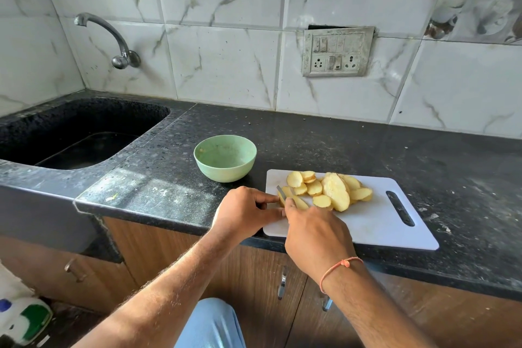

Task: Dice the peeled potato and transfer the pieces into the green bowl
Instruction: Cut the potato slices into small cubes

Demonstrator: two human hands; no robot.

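The potato (330, 189) lies cut into rounds and ovals, heaped on the far left part of the white cutting board (375, 220), with no dice made that I can see. At the near left corner of the board one slice (299, 202) is being worked: the left hand (243, 212) pinches it with curled fingertips, and the right hand (316, 232) is closed round the handle of a knife (281, 192), whose narrow blade shows just between the two hands. The green bowl (225, 157) stands on the dark counter (339, 138) just beyond and left of the board, holding no pieces, only faint smears. The risk I judge greatest is the blade meeting the left fingertips, since they sit right beside it on a thin, wet slice that could skid. The slice also lies close to the board's edge, so cut pieces might roll onto the dusty counter. A sink (84, 133) and tap (113, 39) lie far left, a switch plate (337, 51) on the wall; no writing or brand can be read anywhere.
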